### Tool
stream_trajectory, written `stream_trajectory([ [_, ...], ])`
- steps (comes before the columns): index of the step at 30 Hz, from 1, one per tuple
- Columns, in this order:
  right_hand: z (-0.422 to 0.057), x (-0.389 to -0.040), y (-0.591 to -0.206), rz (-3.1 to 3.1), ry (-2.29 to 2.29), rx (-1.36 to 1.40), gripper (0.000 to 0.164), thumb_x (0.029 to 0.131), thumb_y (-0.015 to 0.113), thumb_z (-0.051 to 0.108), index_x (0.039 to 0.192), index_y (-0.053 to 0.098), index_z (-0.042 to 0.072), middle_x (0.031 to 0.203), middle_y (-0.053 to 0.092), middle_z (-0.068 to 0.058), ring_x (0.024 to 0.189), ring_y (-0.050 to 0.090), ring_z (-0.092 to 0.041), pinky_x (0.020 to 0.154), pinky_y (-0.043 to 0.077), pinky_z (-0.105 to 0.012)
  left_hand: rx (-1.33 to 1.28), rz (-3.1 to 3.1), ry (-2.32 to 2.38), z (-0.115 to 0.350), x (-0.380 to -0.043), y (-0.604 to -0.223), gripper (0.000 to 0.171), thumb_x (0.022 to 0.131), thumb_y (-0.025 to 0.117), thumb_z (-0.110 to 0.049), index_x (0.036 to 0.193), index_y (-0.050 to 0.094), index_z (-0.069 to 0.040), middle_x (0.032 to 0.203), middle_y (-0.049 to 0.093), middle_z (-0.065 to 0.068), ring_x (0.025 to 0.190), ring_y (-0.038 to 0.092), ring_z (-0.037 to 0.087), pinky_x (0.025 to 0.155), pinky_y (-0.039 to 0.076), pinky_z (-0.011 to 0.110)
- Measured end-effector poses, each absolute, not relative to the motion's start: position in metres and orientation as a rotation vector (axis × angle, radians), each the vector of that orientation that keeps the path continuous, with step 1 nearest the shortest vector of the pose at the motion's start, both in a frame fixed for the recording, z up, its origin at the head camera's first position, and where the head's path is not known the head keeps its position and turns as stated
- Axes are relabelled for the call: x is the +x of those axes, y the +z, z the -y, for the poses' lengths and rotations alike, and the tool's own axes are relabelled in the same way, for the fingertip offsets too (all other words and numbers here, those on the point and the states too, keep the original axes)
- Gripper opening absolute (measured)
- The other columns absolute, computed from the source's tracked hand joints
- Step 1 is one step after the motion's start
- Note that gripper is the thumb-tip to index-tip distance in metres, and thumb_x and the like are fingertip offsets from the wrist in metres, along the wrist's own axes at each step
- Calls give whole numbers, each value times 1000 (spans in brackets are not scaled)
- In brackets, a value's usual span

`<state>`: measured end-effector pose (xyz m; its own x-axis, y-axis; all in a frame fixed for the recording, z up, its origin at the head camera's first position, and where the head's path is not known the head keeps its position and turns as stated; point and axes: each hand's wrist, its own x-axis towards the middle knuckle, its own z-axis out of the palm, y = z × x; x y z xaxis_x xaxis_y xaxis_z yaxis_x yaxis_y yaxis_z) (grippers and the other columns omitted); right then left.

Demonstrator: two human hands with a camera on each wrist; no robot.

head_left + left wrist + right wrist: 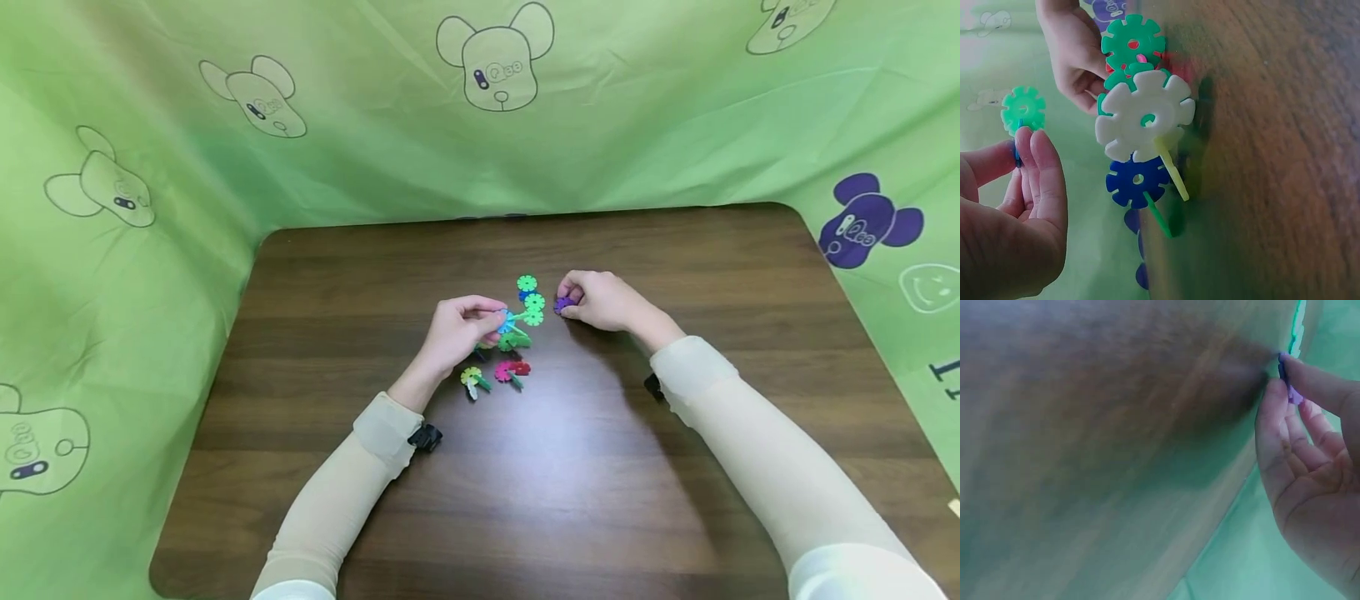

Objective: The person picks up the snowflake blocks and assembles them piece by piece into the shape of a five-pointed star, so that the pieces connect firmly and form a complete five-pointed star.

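Note:
My left hand pinches a light-blue notched plastic disc between thumb and fingertips. A bright green disc slots into that blue one and sticks out past the fingers. To the right, my right hand pinches a purple notched disc between thumb and index finger, low over the table. Between the hands are more green discs. Nearer to me stand small joined groups, one with a yellow disc and one with a pink disc.
The brown wooden table has rounded corners. A green cloth with printed bear heads hangs along its back and sides. White disc and dark blue disc show close up in the left wrist view.

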<state>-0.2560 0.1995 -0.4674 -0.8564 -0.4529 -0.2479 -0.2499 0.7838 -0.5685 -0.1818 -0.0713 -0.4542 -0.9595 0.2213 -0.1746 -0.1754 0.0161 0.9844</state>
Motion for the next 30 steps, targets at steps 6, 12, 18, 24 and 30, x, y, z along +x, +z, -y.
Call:
stream_trajectory([
  [6, -205, -244, -462, -2584, -932, -497, 16, 97, 72, 10, 112, 69, 4, 100, 70, -10, 91, 68, -24, 86, 54, -44, 68, -2036, 1998, 70, -182, -453, 18, 97, 73, -5, 112, 75, 5, 90, 74, 11, 82, 70, 44, 72, 63, 37],
  [12, -202, -230, -444, -2562, -1099, -503, 19, 99, 71, 13, 116, 70, 6, 103, 71, -10, 95, 67, -24, 88, 54, -43, 85, -2036, 1997, 68, -184, -453, 19, 98, 72, -5, 113, 74, 5, 90, 74, 10, 87, 69, 51, 71, 62, 33],
  [18, -193, -217, -425, -2527, -1224, -545, 19, 99, 71, 15, 117, 72, 7, 104, 72, -9, 97, 67, -24, 87, 55, -39, 86, -2031, 2001, 65, -186, -454, 18, 98, 72, -4, 113, 74, 6, 91, 74, 11, 87, 70, 50, 71, 62, 33],
  [24, -189, -211, -420, -2492, -1271, -549, 19, 98, 72, 14, 116, 73, 6, 101, 71, -10, 93, 66, -23, 81, 55, -31, 103, -2041, 1983, 63, -186, -455, 19, 98, 71, -5, 114, 73, 6, 93, 74, 12, 90, 69, 51, 73, 62, 34],
  [30, -190, -208, -421, -2475, -1308, -550, 20, 98, 73, 14, 116, 73, 4, 100, 71, -10, 94, 66, -23, 80, 55, -27, 117, -2054, 1972, 61, -186, -454, 19, 99, 71, -5, 114, 74, 5, 92, 74, 11, 87, 71, 47, 73, 62, 33],
])
